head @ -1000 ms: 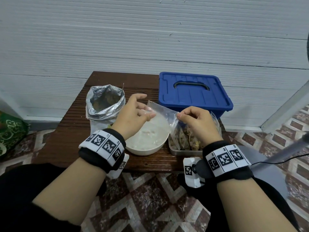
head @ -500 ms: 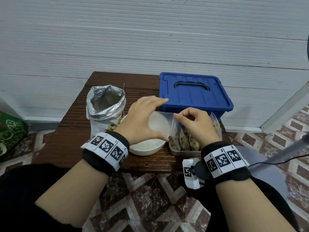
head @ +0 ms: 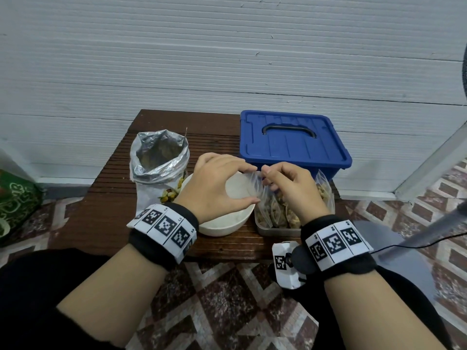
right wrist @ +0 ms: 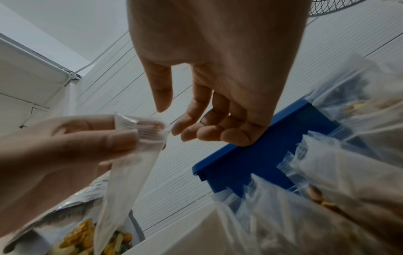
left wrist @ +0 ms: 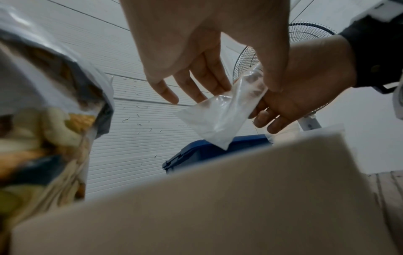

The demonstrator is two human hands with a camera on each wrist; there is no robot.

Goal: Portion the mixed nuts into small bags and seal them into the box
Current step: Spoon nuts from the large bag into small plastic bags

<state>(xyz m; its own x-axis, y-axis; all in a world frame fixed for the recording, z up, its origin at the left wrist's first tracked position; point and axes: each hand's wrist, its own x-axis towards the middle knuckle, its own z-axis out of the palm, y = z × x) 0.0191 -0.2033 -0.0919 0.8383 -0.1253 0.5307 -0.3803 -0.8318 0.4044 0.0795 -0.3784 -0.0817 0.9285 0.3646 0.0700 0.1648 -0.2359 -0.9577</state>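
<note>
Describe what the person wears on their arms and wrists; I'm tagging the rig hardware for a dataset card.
Both forearms are bare. Each wrist carries a black strap wrapped by a white band printed with square black-and-white fiducial markers. A small white camera block, also bearing a marker, hangs under the right wrist, and a thin black cable trails off to the right. Dark black clothing covers the lap.

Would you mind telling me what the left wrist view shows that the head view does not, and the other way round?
Only the left wrist view shows a fan behind the hands, and the underside of the small clear bag, which looks empty. Only the head view shows the blue box with its lid on, the white bowl and the tray of filled bags. Both show the left hand and right hand holding that bag, and the open foil nut bag.
</note>
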